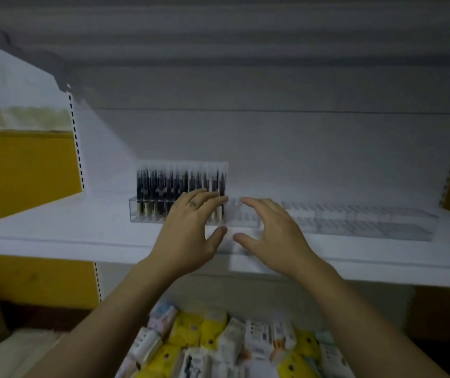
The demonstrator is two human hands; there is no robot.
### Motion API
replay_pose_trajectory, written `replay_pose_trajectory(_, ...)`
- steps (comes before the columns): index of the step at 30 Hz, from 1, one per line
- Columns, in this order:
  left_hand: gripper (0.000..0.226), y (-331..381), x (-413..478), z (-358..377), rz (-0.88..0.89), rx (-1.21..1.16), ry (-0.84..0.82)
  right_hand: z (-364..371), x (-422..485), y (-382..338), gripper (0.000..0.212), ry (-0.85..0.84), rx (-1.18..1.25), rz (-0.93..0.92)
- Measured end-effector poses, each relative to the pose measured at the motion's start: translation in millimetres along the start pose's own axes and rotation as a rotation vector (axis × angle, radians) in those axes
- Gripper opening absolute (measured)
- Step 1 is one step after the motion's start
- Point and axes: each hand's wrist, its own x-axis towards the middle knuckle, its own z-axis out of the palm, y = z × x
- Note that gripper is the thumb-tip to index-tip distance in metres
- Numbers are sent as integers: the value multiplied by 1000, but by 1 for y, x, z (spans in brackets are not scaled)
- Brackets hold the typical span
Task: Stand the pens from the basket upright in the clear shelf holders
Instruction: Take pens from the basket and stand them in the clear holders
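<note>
While the left hand (191, 227) and the right hand (270, 227) reach over the shelf (54, 225), neither grip has hold of anything. The left spreads straight fingers, their tips at the right end of the pens (164, 184). The right hovers just beside it, fingers and thumb wide apart. Those dark pens stand upright in a clear holder (147, 216). More clear holders (354, 222) run rightward along the shelf. Yellow and white packets (218, 339) lie below.

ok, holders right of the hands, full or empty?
Empty: clear holders past the right hand show bare slots; pens stand only at the left end.
</note>
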Motion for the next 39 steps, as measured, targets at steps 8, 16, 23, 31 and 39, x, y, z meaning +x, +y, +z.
replay_pose_trajectory(8, 54, 32, -96, 31, -14, -102, -31, 39, -101, 18, 64, 51, -61, -85)
replay_pose_trajectory(16, 63, 39, -200, 101, -182, -148, -318, 117, -200, 53, 68, -204, -49, 133)
replay_pose_trajectory(23, 71, 50, -277, 177, -438, -231, -747, 186, -263, 99, 73, -613, -25, 427)
replay_pose_trajectory(31, 63, 50, -371, 236, -850, -427, -996, 240, -320, 136, 64, -921, 104, 732)
replay_pose_trajectory(39, 56, 57, -374, 258, -1031, -541, -1048, 283, -361, 172, 18, -1135, 163, 931)
